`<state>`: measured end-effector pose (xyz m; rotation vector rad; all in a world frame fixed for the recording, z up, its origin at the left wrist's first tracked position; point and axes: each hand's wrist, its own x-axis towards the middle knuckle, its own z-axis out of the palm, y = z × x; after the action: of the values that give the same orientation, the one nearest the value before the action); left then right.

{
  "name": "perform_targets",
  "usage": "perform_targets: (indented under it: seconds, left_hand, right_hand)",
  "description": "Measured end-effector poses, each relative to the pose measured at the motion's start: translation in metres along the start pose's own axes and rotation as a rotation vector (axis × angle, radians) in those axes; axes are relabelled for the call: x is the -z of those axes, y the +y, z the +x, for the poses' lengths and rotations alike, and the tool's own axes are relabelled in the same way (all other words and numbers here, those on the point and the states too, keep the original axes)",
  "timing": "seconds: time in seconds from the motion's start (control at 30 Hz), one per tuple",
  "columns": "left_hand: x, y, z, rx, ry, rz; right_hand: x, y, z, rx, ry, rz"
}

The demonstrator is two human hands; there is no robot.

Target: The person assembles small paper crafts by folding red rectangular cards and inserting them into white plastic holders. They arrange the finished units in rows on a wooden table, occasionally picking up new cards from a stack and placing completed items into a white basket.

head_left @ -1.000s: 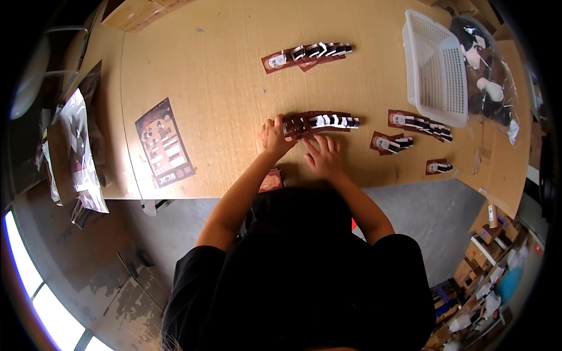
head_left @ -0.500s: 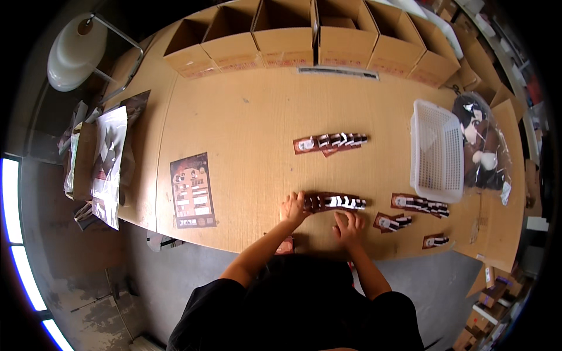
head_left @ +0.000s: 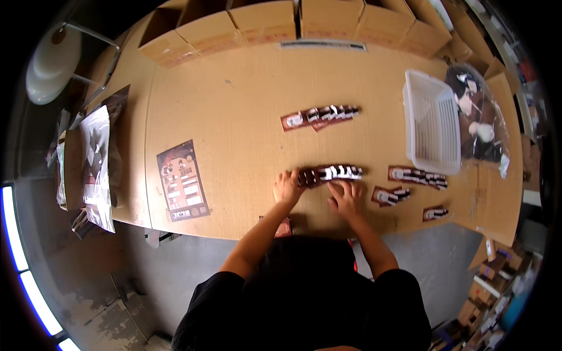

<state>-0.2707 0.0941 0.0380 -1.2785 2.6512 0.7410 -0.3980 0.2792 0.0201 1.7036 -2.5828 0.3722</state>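
A fanned row of dark red cards with white parts [head_left: 331, 174] lies crosswise on the table in front of me. My left hand [head_left: 288, 187] grips its left end, fingers bent around the edge. My right hand [head_left: 347, 199] is at the near side of the row, fingers apart and fingertips by its edge; whether they touch is unclear. Farther off lies another overlapping row of cards [head_left: 319, 117]. Three smaller groups are on the right: a long fan [head_left: 417, 176], a short fan [head_left: 390, 196] and a small stack [head_left: 435, 213]. A red card [head_left: 283, 228] shows partly under my left forearm.
A white plastic basket [head_left: 433, 126] stands at the right beside a clear-bagged plush doll [head_left: 480, 120]. Open cardboard boxes [head_left: 263, 22] line the far edge. A printed sheet [head_left: 182, 182] lies left; plastic-wrapped packages [head_left: 96, 169] and a white lamp [head_left: 54, 64] stand beyond it.
The whole view has shifted, so the table's things sit higher in the picture. My left hand stays at the row's left end; my right hand remains near its front edge.
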Motion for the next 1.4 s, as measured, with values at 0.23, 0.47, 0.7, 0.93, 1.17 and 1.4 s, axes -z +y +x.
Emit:
perform_targets:
  seconds: [0.23,0.47,0.7,0.93,1.17,1.4]
  left_hand:
    - [0.011,0.007,0.018,-0.034,0.027,0.025]
    - [0.02,0.012,0.051,-0.018,0.012,0.035]
    - [0.027,0.015,0.077,-0.021,0.04,0.028]
    - [0.025,0.013,0.081,-0.024,0.017,0.0]
    - [0.033,0.013,0.069,-0.093,0.103,-0.06]
    - [0.059,-0.021,0.112,-0.113,0.465,-0.471]
  right_hand:
    - [-0.001,0.012,0.021,0.031,0.014,0.065]
    - [0.008,0.017,0.055,0.01,0.004,0.109]
    - [-0.002,0.029,0.079,0.031,0.045,0.081]
    - [-0.001,0.03,0.084,0.037,0.043,0.077]
    - [0.006,0.024,0.091,0.128,0.239,0.181]
    - [0.039,0.031,0.191,0.095,0.07,0.155]
